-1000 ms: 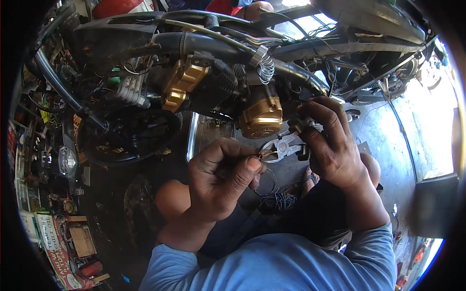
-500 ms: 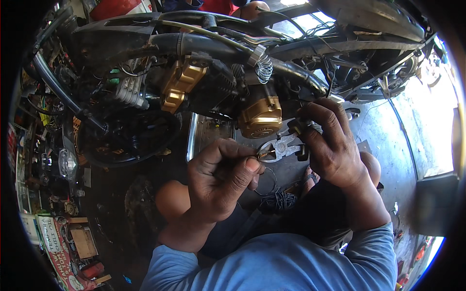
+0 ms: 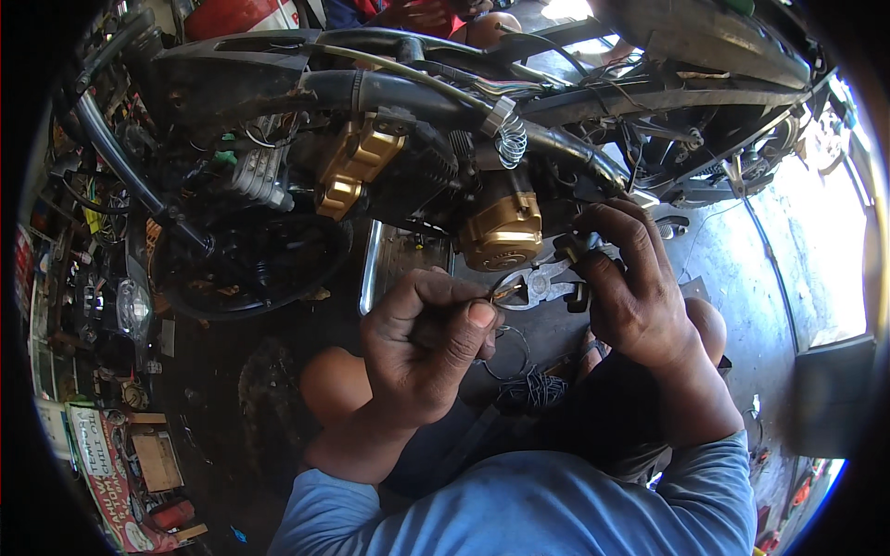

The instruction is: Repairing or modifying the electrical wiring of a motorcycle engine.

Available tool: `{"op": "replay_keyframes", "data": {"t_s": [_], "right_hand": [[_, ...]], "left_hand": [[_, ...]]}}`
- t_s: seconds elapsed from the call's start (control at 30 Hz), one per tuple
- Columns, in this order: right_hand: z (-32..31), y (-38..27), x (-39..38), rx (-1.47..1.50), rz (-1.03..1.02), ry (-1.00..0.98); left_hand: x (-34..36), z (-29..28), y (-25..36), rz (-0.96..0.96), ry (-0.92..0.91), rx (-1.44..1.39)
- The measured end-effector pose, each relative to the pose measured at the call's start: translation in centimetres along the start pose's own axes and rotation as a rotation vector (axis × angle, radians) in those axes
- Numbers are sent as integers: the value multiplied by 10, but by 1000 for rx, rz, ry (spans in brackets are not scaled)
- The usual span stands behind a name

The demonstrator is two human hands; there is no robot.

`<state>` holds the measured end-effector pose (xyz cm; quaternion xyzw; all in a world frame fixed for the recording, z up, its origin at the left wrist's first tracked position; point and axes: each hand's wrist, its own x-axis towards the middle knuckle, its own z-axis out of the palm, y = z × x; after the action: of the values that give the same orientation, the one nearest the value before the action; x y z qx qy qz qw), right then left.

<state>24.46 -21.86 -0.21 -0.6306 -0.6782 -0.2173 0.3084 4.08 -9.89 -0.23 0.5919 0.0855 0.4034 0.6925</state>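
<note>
My left hand (image 3: 419, 350) pinches a small brass-coloured metal piece (image 3: 507, 291) between thumb and forefinger. It looks like a wire terminal, but it is too small to be sure. My right hand (image 3: 640, 292) grips the pliers (image 3: 540, 285) by dark handles, which the fingers partly hide. The jaws are parted around the tip of the small piece; whether they touch it I cannot tell. Just beyond both hands is a gold engine cover (image 3: 502, 236) on a stripped motorcycle (image 3: 417, 93).
Below the frame stands a metal-rimmed tray (image 3: 373, 269). A bundle of dark wire (image 3: 533, 387) lies between my legs. Parts crowd the left side, near a printed box (image 3: 111, 473). Another person's hand (image 3: 413, 14) shows beyond the motorcycle.
The view has shifted slightly, so the motorcycle sits a little lower and further right. The other person's hands now show at the top. My grip on the small piece and pliers stays the same.
</note>
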Motion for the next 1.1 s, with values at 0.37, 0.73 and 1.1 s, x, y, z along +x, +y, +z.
{"op": "replay_keyframes", "data": {"t_s": [0.37, 0.73, 1.1], "right_hand": [[-1, 0, 1, -11, 2, -7], [-1, 2, 1, -18, -4, -20], [2, 5, 1, -35, -41, 13]], "left_hand": [[1, 4, 0, 46, 21, 117], [1, 4, 0, 41, 15, 131], [0, 3, 1, 31, 3, 86]]}}
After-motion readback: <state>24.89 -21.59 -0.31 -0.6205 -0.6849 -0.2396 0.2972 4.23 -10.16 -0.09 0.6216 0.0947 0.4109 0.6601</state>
